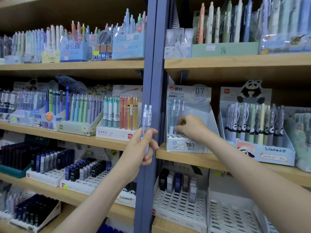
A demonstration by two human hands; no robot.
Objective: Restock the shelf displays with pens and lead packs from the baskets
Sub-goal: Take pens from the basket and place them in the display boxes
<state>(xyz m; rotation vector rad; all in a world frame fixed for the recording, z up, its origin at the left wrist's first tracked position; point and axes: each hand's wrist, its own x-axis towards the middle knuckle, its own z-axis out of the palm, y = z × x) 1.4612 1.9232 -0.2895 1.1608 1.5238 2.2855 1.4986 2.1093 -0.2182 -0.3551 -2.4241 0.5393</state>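
Observation:
My left hand [143, 147] grips two pale translucent pens [146, 118] upright in front of the blue shelf post. My right hand [190, 126] reaches into the light blue 0.7 mm display box [203, 145] on the middle right shelf. Its fingers pinch the lower end of a pale pen [173, 115] that stands in the box beside two others. The box's holed base holds only these few pens.
The blue upright post [151, 81] divides the two shelf bays. A panda pen display [255, 126] stands right of the box. White slotted trays with 0.7 lead packs [178, 184] sit on the shelf below. Full pen displays [121, 115] fill the left bay.

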